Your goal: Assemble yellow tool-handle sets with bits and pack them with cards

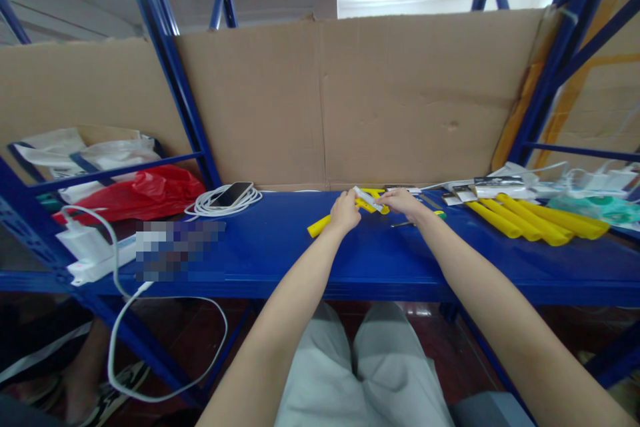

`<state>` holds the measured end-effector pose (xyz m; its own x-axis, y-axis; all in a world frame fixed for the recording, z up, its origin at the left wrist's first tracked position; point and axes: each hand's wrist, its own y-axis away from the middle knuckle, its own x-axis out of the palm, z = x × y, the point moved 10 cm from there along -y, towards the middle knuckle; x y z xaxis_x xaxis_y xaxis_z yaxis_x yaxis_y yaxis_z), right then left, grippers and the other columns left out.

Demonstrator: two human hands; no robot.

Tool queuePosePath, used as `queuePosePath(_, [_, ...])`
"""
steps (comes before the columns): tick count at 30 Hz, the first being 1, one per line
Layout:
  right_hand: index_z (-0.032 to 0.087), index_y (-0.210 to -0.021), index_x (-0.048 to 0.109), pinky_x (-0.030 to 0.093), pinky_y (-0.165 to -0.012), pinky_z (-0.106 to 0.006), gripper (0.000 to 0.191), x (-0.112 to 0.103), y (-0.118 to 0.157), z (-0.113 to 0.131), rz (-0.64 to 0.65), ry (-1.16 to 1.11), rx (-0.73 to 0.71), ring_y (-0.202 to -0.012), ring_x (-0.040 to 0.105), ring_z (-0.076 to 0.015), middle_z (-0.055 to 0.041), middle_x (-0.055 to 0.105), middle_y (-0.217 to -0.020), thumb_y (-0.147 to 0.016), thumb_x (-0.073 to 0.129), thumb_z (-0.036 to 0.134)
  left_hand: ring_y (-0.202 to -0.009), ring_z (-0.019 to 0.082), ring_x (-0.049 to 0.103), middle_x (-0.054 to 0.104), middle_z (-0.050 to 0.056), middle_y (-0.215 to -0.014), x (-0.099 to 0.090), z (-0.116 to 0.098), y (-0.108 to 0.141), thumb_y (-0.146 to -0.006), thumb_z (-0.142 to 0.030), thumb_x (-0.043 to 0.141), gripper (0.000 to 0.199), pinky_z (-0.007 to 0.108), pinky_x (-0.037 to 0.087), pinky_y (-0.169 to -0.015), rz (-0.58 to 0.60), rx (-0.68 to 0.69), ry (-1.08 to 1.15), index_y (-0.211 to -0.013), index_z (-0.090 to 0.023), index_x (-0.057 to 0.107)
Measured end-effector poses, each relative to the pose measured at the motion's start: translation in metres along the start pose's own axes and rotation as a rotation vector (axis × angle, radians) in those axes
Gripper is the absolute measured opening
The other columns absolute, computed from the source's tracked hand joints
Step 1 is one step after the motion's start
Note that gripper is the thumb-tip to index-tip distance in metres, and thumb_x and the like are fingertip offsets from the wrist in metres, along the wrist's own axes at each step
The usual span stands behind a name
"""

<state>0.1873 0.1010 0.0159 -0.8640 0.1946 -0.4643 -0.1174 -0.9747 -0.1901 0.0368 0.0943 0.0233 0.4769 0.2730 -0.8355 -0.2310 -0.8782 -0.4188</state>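
Both hands are over the middle of the blue shelf top, near its back. My left hand [345,211] is closed on the left end of a small white piece [369,199]. My right hand [400,203] pinches the same piece at its right end. Yellow parts [371,192] lie behind and under the white piece, partly hidden by the fingers. A yellow tube [319,226] rests just left of my left hand. Beneath my right wrist lies a thin screwdriver [403,224], its green and yellow handle showing to the right of the wrist.
Several yellow tubes [520,219] lie at the right, beside silvery-white packets [497,185] and a green plastic bag [595,209]. At left are a phone [233,194] on coiled white cable, a red bag [145,192] and a power strip [107,264]. Cardboard [400,100] stands behind.
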Motion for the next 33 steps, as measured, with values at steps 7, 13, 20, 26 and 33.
queuePosePath(7, [0.012, -0.061, 0.067, 0.025, -0.044, -0.023, 0.037, 0.0, -0.005, -0.004, -0.024, -0.067, 0.002, -0.044, 0.03, -0.0063, 0.0061, 0.039, -0.04, -0.055, 0.076, 0.047, -0.113, 0.022, 0.054, 0.056, 0.01, -0.119, -0.005, -0.001, 0.0, -0.084, -0.01, 0.053, 0.032, 0.031, 0.042, -0.095, -0.032, 0.008, 0.016, -0.114, -0.019, 0.054])
queuePosePath(13, [0.011, -0.065, 0.073, 0.03, -0.047, -0.024, 0.042, -0.002, -0.006, 0.001, -0.03, -0.095, -0.082, -0.045, 0.035, -0.0077, 0.0039, 0.043, -0.04, -0.051, 0.077, 0.051, -0.115, 0.021, 0.053, 0.056, 0.009, -0.119, -0.01, -0.002, 0.001, -0.084, -0.009, 0.052, 0.034, 0.031, 0.041, -0.096, -0.061, 0.007, 0.039, -0.116, -0.021, 0.054])
queuePosePath(20, [0.012, -0.065, 0.074, 0.033, -0.047, -0.024, 0.034, 0.002, -0.009, -0.001, -0.007, -0.048, -0.086, -0.045, 0.037, -0.0078, 0.003, 0.046, -0.042, -0.056, 0.076, 0.044, -0.113, 0.022, 0.054, 0.056, 0.009, -0.119, -0.009, -0.001, 0.001, -0.084, -0.009, 0.052, 0.035, 0.031, 0.042, -0.095, -0.063, 0.001, 0.021, -0.117, -0.021, 0.055])
queuePosePath(26, [0.013, -0.056, 0.068, 0.032, -0.046, -0.022, 0.023, 0.006, -0.009, -0.003, 0.025, 0.046, -0.075, -0.045, 0.037, -0.0073, 0.0024, 0.047, -0.043, -0.063, 0.071, 0.034, -0.114, 0.022, 0.053, 0.057, 0.01, -0.118, -0.008, -0.002, 0.001, -0.084, -0.008, 0.052, 0.04, 0.032, 0.04, -0.098, -0.054, 0.019, 0.002, -0.123, -0.019, 0.055])
queuePosePath(33, [0.015, -0.053, 0.066, 0.039, -0.054, -0.022, 0.01, 0.006, -0.007, 0.0, 0.033, 0.034, -0.088, -0.051, 0.047, -0.0088, 0.0017, 0.056, -0.051, -0.062, 0.066, 0.017, -0.115, 0.021, 0.053, 0.057, 0.009, -0.118, -0.007, -0.002, 0.0, -0.083, -0.008, 0.053, 0.043, 0.031, 0.04, -0.099, -0.042, 0.029, 0.014, -0.124, -0.021, 0.056])
